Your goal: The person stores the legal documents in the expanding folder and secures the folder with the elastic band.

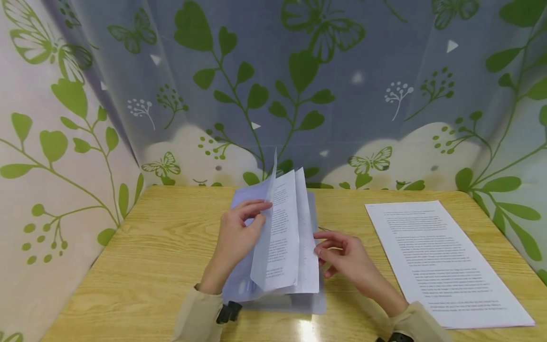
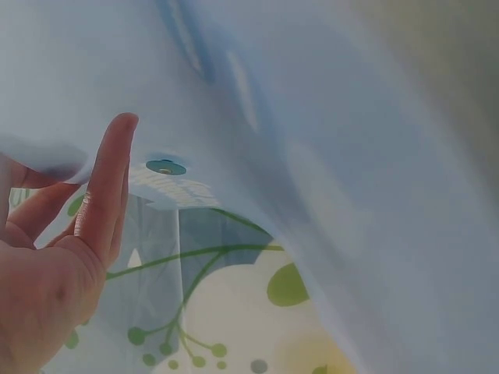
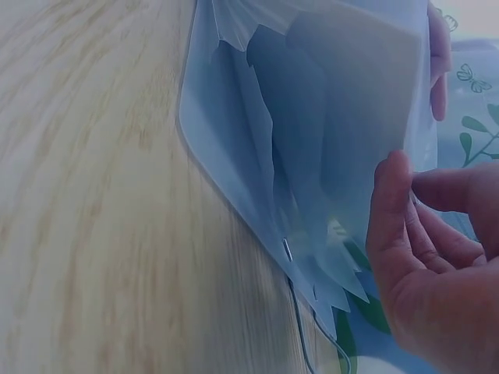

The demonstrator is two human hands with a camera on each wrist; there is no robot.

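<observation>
A pale blue, translucent plastic folder (image 1: 249, 192) lies open on the table, with its cover raised in the middle. Printed sheets (image 1: 285, 228) stand partly lifted inside it, fanned toward the right. My left hand (image 1: 241, 232) pinches the raised cover's edge between thumb and fingers; the left wrist view shows this hand (image 2: 70, 257) against the plastic, near a small round button (image 2: 166, 167). On the other side, my right hand (image 1: 348, 259) pinches the outer sheet's right edge. Thumb and forefinger meet at that edge in the right wrist view, where the hand (image 3: 437, 265) is close.
A stack of printed paper (image 1: 431, 261) lies on the right of the wooden table (image 1: 149, 256). Thin cords (image 3: 300, 327) trail from the folder's side. A patterned curtain (image 1: 363, 104) closes off the back and sides.
</observation>
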